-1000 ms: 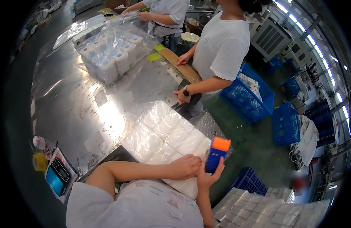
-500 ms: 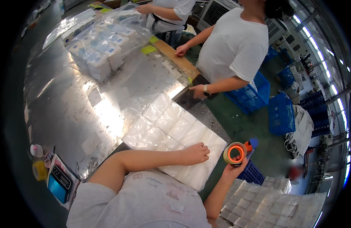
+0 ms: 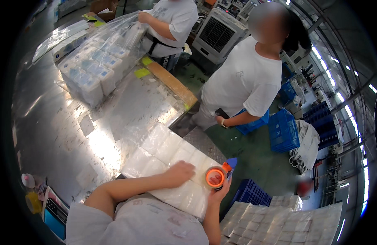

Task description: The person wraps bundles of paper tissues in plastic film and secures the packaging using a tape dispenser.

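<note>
A clear plastic bag packed with rows of white rolls or packs (image 3: pixel 166 143) lies on the metal table's near right corner, in front of my body. My left hand (image 3: pixel 180 173) rests on top of it, somewhat blurred, with the fingers laid over the film and nothing held. At the bag's right edge, my right hand (image 3: pixel 218 193) grips a tape dispenser (image 3: pixel 215 169) with an orange hub and a blue end. Some fingers show through the hub. Whether any tape touches the bag, I cannot tell.
Across the metal table (image 3: pixel 53 134), a co-worker (image 3: pixel 172 24) handles a large clear bag of white packs (image 3: pixel 88 75). Another person (image 3: pixel 241 73) stands beyond the corner, holding a phone (image 3: pixel 222 113). Blue crates (image 3: pixel 283 130) and stacked white packs (image 3: pixel 274 222) are right; a scale (image 3: pixel 53 218) is left.
My right hand has brought the tape dispenser left, over the bag's edge. My left hand has shifted left on the bag. The standing person has drawn back from the table; the view has turned.
</note>
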The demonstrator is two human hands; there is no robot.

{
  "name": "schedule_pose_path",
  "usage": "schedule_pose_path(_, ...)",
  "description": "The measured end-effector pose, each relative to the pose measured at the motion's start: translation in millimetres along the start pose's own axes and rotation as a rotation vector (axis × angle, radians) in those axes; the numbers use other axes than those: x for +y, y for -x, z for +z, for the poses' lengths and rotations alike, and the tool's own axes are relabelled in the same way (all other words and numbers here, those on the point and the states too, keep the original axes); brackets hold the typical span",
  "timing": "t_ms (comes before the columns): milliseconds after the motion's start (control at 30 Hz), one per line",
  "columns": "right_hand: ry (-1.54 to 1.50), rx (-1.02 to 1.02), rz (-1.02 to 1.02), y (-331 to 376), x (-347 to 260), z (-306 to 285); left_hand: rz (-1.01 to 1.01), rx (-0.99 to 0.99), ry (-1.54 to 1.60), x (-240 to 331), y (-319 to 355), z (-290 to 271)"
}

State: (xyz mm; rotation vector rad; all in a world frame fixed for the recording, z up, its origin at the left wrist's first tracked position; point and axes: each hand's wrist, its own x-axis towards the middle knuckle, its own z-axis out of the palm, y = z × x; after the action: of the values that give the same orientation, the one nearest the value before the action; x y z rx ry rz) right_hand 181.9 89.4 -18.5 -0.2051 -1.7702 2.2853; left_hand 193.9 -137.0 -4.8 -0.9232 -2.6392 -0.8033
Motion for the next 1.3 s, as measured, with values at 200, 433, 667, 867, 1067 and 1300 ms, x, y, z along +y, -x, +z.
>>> schedule_pose_path(200,-0.055,0.003,0.036,13.9,-5.8,15.2,-0.536,0.143,-0.335,-51.1,74.9,-71.7)
schedule_pose_path(433,0.017,0.030,0.027,13.0,-3.7,22.6,-1.234,0.770,0.531,-123.4,139.9,-60.1)
schedule_pose_path(667,0.058,0.065,-0.028,13.1,-0.1,18.7,-1.164,0.858,1.399,-146.6,142.7,-65.8)
schedule_pose_path(867,0.016,0.113,0.001,19.9,-14.4,35.9,-0.729,0.813,0.563,-88.4,57.2,-80.7)
schedule_pose_path(1067,0.029,0.126,0.043,20.0,-10.2,25.8,-0.802,0.309,0.327,-27.9,26.6,-63.6)
schedule_pose_path(1300,0.151,-0.082,0.134,0.1,-30.0,11.7,-0.506,0.147,0.021,-2.0,40.9,-35.3)
